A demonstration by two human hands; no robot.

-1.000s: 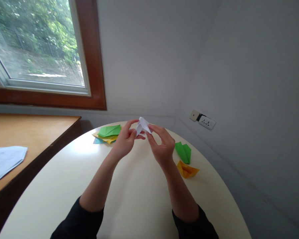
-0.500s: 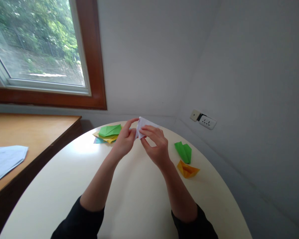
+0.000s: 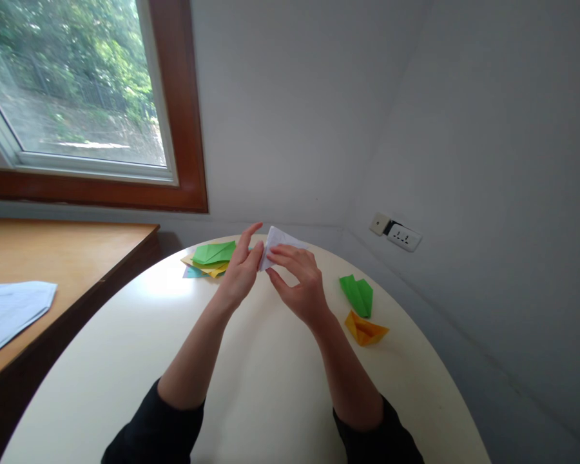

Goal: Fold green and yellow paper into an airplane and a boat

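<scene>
1. Pinching a folded white paper (image 3: 276, 240) between both hands, lifted just above the far part of the round table (image 3: 270, 386); left hand (image 3: 239, 274) closed on the paper's left edge with thumb and fingers, index finger raised straight.
2. Right hand (image 3: 297, 283) clamping the paper's lower right flap, fingertips (image 3: 273, 256) pressed flat along a fold line (likely to keep the crease from springing open).
3. Held off the tabletop, probably so both faces stay reachable; forearms converging from the near rim, dark sleeves (image 3: 154, 432) at the bottom edge.
4. Just left of the hands, touching the table: stack of coloured sheets (image 3: 211, 259), green on top, yellow and blue beneath.
5. Right of the hands, apart from them: green folded piece (image 3: 356, 294) and, nearer, orange folded piece (image 3: 365, 328), both close to the table's right rim.
6. Bare tabletop between forearms and near rim: ample room. Far side tight: wall corner and socket (image 3: 401, 237) just beyond the rim.
7. Left: wooden desk (image 3: 53, 258) abutting the table, white papers (image 3: 9, 312) on it, window (image 3: 72, 84) above.
</scene>
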